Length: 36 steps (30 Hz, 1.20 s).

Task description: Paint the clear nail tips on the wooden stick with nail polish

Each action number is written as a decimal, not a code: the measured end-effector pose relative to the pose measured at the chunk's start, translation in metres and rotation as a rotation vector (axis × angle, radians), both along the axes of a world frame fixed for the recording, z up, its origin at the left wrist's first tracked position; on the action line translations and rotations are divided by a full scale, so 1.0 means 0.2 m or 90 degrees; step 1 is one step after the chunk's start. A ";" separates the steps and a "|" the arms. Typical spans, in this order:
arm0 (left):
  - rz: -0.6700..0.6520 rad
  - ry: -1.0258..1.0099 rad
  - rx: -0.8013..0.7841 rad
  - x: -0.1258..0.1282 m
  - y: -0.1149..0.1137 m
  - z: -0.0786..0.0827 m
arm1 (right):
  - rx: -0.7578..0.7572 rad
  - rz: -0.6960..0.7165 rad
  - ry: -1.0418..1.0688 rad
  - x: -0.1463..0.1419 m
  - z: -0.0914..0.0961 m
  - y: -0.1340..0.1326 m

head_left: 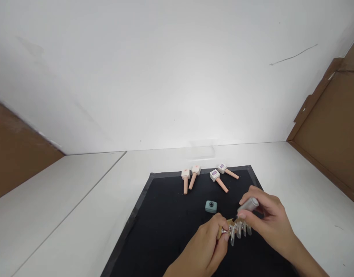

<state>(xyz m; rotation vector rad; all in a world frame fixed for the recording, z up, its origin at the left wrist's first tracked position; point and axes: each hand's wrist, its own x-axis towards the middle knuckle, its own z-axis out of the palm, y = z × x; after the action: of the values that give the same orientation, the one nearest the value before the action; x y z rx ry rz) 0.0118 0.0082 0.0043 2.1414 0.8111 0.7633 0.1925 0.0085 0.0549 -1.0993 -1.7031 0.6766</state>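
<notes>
My left hand (206, 243) is closed on the near end of a tan nail practice stand (230, 222). Several clear false nail tips (239, 231) stick out from the stand in a row on small metal holders. Between the fingers of my right hand (271, 216) is a nail polish brush with a grey cap-handle (248, 205), tilted down to the left. Its dark tip is at the stand, close to the nail tips; whether it touches one I cannot tell. Just beyond my left hand stands an uncapped teal nail polish bottle (211, 207), its dark neck facing up.
Two white bottles with peach caps (185, 180) (195, 176) lie at the black mat's far edge. Two more with purple labels (218, 180) (227, 171) lie right of them. The black mat (165, 223) rests on a white table (87, 207) against a white wall (177, 77).
</notes>
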 end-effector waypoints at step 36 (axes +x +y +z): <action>0.012 -0.133 -0.156 -0.02 -0.02 -0.02 | 0.040 0.094 -0.005 -0.01 0.02 0.01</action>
<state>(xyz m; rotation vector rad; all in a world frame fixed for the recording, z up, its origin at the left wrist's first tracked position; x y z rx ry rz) 0.0081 0.0049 -0.0002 1.8067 0.7712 0.8360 0.1900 0.0102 0.0585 -0.9404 -1.8122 0.7070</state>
